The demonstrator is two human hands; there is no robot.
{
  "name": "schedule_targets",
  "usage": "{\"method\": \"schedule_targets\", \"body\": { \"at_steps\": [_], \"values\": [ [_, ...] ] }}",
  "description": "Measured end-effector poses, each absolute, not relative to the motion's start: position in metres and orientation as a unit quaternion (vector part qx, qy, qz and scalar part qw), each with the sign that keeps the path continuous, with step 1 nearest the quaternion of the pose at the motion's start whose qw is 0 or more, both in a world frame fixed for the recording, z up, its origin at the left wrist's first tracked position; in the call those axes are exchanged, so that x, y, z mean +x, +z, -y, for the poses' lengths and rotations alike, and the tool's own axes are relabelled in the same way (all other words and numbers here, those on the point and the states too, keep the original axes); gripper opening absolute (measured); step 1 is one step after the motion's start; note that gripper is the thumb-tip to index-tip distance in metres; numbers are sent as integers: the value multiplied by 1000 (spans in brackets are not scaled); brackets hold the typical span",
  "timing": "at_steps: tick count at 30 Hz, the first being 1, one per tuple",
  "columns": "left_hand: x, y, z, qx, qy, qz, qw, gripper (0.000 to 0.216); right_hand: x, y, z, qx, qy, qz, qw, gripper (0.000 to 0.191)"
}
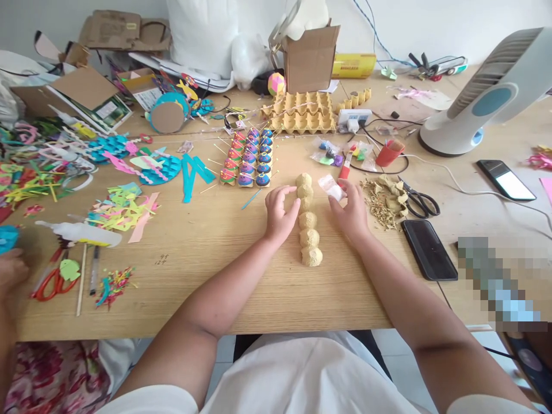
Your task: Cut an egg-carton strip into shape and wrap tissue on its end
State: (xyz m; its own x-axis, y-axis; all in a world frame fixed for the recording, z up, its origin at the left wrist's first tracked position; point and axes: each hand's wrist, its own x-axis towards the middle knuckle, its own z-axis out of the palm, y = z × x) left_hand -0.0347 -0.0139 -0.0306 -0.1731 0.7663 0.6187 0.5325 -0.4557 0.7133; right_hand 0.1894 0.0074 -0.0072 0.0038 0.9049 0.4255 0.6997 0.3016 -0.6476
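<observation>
A strip of tan egg-carton cups (309, 237), upside down in a line, lies on the table in front of me. My left hand (281, 214) is just left of its far end, thumb and fingers apart, the fingertips close to the cups; contact is hard to judge. On the other side, my right hand (351, 211) has thumb and fingers spread around the near end of a small clear packet (331, 187) with something white inside. A red-handled cutter (345, 167) lies just beyond those fingers.
Painted egg-carton cups stuck with pins (245, 158) stand ahead. Carton scraps (383, 201), black scissors (420, 201), a phone (429, 250) and a fan (483, 98) are on the right. Paper cuttings (123, 207) and a glue bottle (88, 233) lie left, near another person's hand (12, 270).
</observation>
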Motion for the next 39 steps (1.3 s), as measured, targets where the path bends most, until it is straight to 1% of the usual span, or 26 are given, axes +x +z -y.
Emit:
{"method": "schedule_targets", "body": {
  "at_steps": [3, 7, 10, 14, 18, 22, 25, 28, 29, 32, 33, 35, 39],
  "values": [
    [-34, -28, 15, 642, 574, -497, 107, 21, 189, -7, -5, -496, 133, 717, 473, 48],
    [-33, -23, 20, 640, 566, -498, 146, 35, 187, -3, -3, -404, 134, 760, 492, 36],
    [-32, -22, 21, 628, 576, -493, 176, 42, 186, 0, 2, -369, 112, 788, 480, 33],
    [-31, -24, 19, 604, 602, -482, 200, 43, 184, 1, 9, -328, 92, 830, 441, 39],
    [-34, -27, 17, 602, 599, -489, 199, 36, 183, -2, 10, -299, 75, 850, 426, 39],
    [-35, -28, 17, 622, 575, -490, 203, 27, 185, -2, 8, -295, 51, 857, 420, 32],
    [-35, -26, 18, 660, 564, -468, 166, 25, 185, 0, 10, -323, 29, 851, 414, 25],
    [-35, -21, 22, 689, 546, -467, 91, 25, 182, 4, 15, -390, 21, 817, 424, 9],
    [-34, -20, 23, 695, 539, -471, 69, 24, 181, 5, 17, -403, 24, 810, 426, 13],
    [-32, -16, 29, 711, 520, -473, 22, 19, 175, 6, 21, -416, 28, 805, 422, 36],
    [-31, -15, 31, 719, 513, -469, 11, 17, 174, 5, 22, -416, 26, 806, 421, 39],
    [-29, -14, 33, 733, 503, -457, -1, 14, 171, 4, 22, -407, 20, 807, 427, 37],
    [-27, -13, 33, 729, 518, -447, -3, 13, 169, 0, 19, -369, 19, 813, 450, 23]
  ]
}}
